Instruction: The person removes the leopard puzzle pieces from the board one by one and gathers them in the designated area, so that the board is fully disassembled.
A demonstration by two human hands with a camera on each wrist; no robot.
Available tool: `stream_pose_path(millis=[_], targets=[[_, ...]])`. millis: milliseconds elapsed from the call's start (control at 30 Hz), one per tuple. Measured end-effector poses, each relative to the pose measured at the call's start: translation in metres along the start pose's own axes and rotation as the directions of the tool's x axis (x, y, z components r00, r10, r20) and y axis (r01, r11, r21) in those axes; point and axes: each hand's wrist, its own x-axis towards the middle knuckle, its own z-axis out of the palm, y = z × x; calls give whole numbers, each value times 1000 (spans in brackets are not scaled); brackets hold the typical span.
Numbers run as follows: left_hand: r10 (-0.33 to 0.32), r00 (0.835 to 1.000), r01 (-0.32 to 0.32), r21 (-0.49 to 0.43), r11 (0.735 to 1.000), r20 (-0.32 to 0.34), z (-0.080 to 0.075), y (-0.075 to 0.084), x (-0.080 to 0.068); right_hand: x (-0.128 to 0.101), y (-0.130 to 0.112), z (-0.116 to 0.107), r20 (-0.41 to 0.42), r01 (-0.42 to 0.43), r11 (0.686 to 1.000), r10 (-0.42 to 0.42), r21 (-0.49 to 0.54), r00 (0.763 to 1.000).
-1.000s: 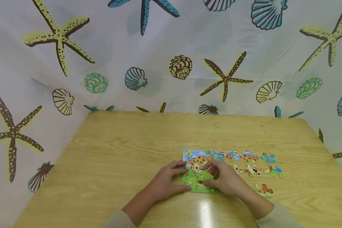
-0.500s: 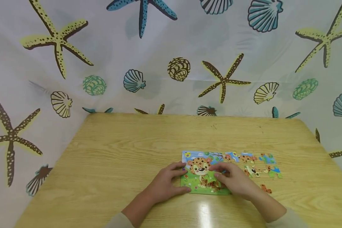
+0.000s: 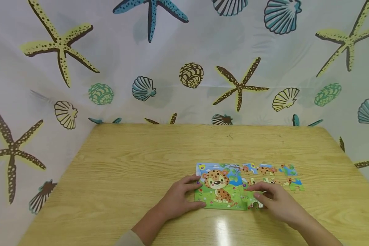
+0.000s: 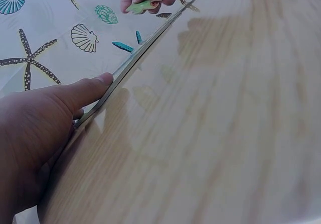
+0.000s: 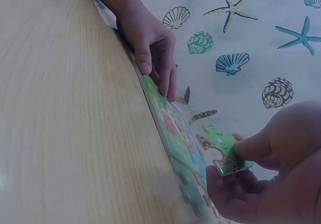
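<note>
L hand flat, fingers steadying puzzle left edge. R hand pinching loose piece at puzzle's right edge.

puzzle on table, loose pcs right

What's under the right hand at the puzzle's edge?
The right hand pinches a green puzzle piece, lifted just off the assembled puzzle. The table under the palm is covered; any loose pieces there can't be seen.
</note>
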Motion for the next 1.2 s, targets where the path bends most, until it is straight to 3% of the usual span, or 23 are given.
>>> stream_pose_path(millis=[267, 467, 600, 833, 967, 1200], targets=[[-5, 1000, 5, 10, 1000, 9, 0, -1, 1, -16, 18, -24, -53, -65, 997, 68, 44, 996], [-17, 1000, 16, 28, 999, 25, -1, -4, 1, -26, 38, -37, -134, -100, 995, 97, -13, 986], [-12, 1000, 11, 30, 999, 16, 0, -5, 2, -28, 51, -50, -185, -135, 990, 124, -48, 975], [-29, 999, 29, 32, 999, 29, 2, -8, 2, -28, 68, -63, -233, -224, 974, 221, 16, 947], [-13, 1000, 12, 69, 998, 12, 1, -10, 4, -28, 74, -69, -273, -240, 971, 230, -1, 934], [-6, 1000, 6, 36, 999, 20, 2, -8, 7, -32, 85, -81, -354, -287, 955, 246, -68, 902]])
